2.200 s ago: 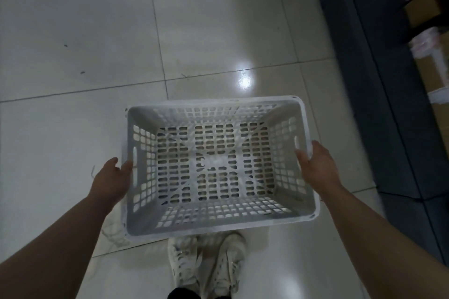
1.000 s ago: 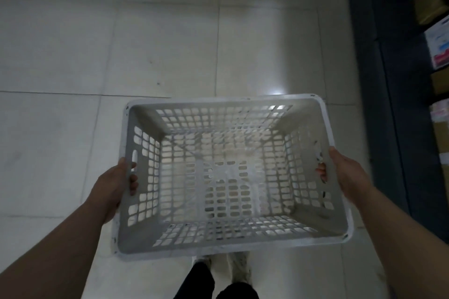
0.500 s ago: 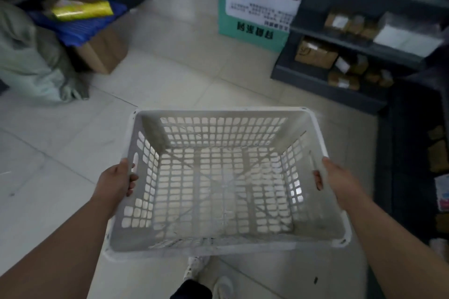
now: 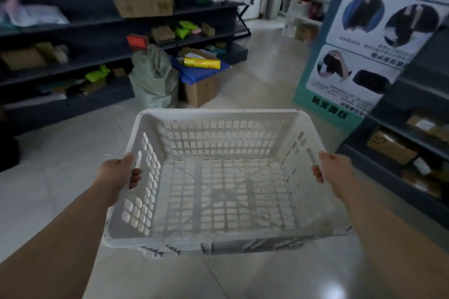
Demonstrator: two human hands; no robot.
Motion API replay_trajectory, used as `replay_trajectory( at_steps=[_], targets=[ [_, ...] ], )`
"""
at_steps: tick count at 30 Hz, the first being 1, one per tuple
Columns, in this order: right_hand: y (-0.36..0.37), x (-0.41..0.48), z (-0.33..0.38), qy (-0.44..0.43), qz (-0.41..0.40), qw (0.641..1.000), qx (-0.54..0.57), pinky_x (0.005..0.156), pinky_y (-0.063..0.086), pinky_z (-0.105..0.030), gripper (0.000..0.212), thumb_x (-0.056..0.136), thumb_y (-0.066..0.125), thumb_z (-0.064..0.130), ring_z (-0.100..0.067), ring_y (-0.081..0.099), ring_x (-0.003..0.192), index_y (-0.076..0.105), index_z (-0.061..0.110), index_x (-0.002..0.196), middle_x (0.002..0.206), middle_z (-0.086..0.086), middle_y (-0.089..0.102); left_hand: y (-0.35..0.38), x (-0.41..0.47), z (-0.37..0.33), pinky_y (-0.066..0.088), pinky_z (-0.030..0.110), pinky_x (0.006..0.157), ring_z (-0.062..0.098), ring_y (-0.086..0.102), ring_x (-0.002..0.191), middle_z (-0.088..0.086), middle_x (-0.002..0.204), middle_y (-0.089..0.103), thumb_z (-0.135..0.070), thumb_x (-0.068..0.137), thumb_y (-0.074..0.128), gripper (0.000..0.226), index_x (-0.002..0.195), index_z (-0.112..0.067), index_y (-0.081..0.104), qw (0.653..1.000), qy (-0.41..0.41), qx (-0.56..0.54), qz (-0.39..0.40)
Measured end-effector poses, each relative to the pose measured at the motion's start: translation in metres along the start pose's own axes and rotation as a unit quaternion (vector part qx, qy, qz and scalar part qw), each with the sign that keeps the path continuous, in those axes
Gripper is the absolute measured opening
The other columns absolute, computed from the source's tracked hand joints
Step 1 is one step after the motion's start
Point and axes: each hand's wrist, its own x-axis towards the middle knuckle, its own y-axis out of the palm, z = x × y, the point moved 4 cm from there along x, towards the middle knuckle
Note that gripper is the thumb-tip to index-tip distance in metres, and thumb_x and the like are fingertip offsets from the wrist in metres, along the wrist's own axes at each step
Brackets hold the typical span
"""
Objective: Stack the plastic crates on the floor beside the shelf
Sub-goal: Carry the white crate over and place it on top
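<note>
Head view: left hand (image 4: 116,173) and right hand (image 4: 336,172) are gripping the crate (image 4: 226,177) at 9 and 3 o'clock handle slots, seemingly light, rigid, empty.

Crate (image 4: 226,177): centre, held above floor (image 4: 255,85)
L hand (image 4: 116,172): on crate's left side
R hand (image 4: 336,172): on right side
Shelf (image 4: 73,26): far left
Sack (image 4: 153,80) & box (image 4: 199,92): before shelf (side by side)
Poster (image 4: 364,43): right
</note>
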Motion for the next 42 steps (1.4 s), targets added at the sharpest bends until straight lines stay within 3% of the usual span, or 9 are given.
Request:
replay_trajectory(
  at_steps=[10, 17, 21, 26, 34, 39, 42],
  targets=[
    [0.206, -0.048, 0.146, -0.086, 0.112, 0.990, -0.004, 0.053, 0.042, -0.036, 0.020, 0.096, 0.046, 0.021, -0.024, 0.052, 0.058, 0.053, 0.003, 0.091, 0.070, -0.019, 0.060, -0.201, 0.056, -0.042, 0.042, 0.030, 0.052, 0.025, 0.051, 0.051, 0.015, 0.071, 0.065, -0.038, 0.092, 0.051, 0.047, 0.093, 0.007, 0.062, 0.989, 0.001, -0.040, -0.142],
    [0.363, -0.097, 0.222, -0.119, 0.178, 0.977, 0.008, 0.047, 0.042, -0.030, 0.021, 0.094, 0.048, 0.020, -0.025, 0.051, 0.051, 0.058, 0.001, 0.094, 0.063, -0.018, 0.060, -0.343, 0.078, -0.072, 0.043, 0.029, 0.050, 0.020, 0.054, 0.053, 0.013, 0.072, 0.066, -0.033, 0.093, 0.049, 0.043, 0.099, 0.007, 0.063, 0.970, -0.005, -0.060, -0.234],
    [0.457, -0.122, 0.264, -0.138, 0.224, 0.965, 0.008, 0.044, 0.040, -0.028, 0.021, 0.092, 0.049, 0.018, -0.025, 0.048, 0.045, 0.061, 0.000, 0.092, 0.057, -0.019, 0.058, -0.413, 0.088, -0.076, 0.044, 0.020, 0.041, 0.016, 0.055, 0.046, 0.012, 0.069, 0.065, -0.024, 0.094, 0.045, 0.037, 0.102, 0.008, 0.062, 0.957, -0.014, -0.068, -0.283],
    [0.566, -0.157, 0.316, -0.159, 0.289, 0.944, -0.022, 0.053, 0.042, -0.036, 0.025, 0.092, 0.049, 0.020, -0.029, 0.053, 0.053, 0.061, -0.003, 0.090, 0.064, -0.021, 0.064, -0.482, 0.105, -0.070, 0.048, 0.032, 0.059, 0.024, 0.057, 0.062, 0.017, 0.077, 0.067, -0.018, 0.094, 0.046, 0.033, 0.102, 0.009, 0.061, 0.940, -0.028, -0.092, -0.328],
    [0.741, -0.207, 0.411, -0.219, 0.388, 0.893, -0.060, 0.053, 0.041, -0.036, 0.018, 0.096, 0.043, 0.015, -0.028, 0.043, 0.047, 0.055, 0.002, 0.098, 0.064, -0.022, 0.062, -0.576, 0.172, -0.083, 0.043, 0.031, 0.058, 0.025, 0.052, 0.058, 0.017, 0.070, 0.063, -0.023, 0.096, 0.048, 0.040, 0.104, 0.015, 0.058, 0.901, -0.025, -0.136, -0.410],
    [0.839, -0.238, 0.471, -0.240, 0.436, 0.866, -0.051, 0.054, 0.037, -0.037, 0.019, 0.096, 0.043, 0.011, -0.029, 0.046, 0.058, 0.055, 0.001, 0.087, 0.067, -0.021, 0.060, -0.627, 0.212, -0.097, 0.045, 0.030, 0.056, 0.024, 0.055, 0.056, 0.016, 0.070, 0.065, -0.024, 0.096, 0.048, 0.038, 0.102, 0.012, 0.059, 0.872, -0.030, -0.139, -0.468],
    [0.896, -0.257, 0.498, -0.247, 0.455, 0.855, -0.043, 0.055, 0.036, -0.037, 0.025, 0.096, 0.043, 0.012, -0.028, 0.047, 0.061, 0.058, -0.007, 0.101, 0.068, -0.021, 0.060, -0.658, 0.234, -0.101, 0.048, 0.027, 0.051, 0.022, 0.057, 0.056, 0.016, 0.071, 0.065, -0.020, 0.096, 0.046, 0.036, 0.101, 0.013, 0.060, 0.858, -0.033, -0.143, -0.493]
  ],
)
